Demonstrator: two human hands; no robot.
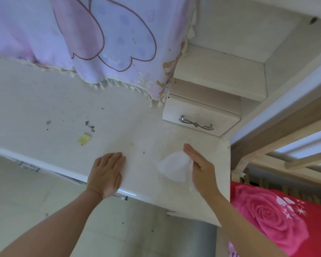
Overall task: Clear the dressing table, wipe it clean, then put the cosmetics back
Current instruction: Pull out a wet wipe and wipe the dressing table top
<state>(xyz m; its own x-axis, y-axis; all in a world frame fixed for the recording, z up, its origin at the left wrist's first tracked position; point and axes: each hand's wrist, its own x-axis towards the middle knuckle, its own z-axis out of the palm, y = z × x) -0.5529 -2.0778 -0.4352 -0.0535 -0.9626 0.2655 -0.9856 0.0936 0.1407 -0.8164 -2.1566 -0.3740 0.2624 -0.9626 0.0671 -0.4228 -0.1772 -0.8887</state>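
The cream dressing table (35, 101) bears no cosmetics; only dark crumbs (90, 126) and a small yellow scrap (84, 139) lie on it. My left hand (106, 173) rests flat on the table's front edge, fingers straight. My right hand (198, 164) holds a white wipe (174, 167) against the tabletop near the right end; the wipe fans out to the left of the palm, and the fingers look straight with the wipe caught under them.
A purple-pink cloth with a fringed hem (100, 43) hangs over the back of the table. A small drawer with a silver bow handle (195, 124) stands at the back right under shelves. Red rose-print bedding (278, 219) lies to the right. Tiled floor lies below.
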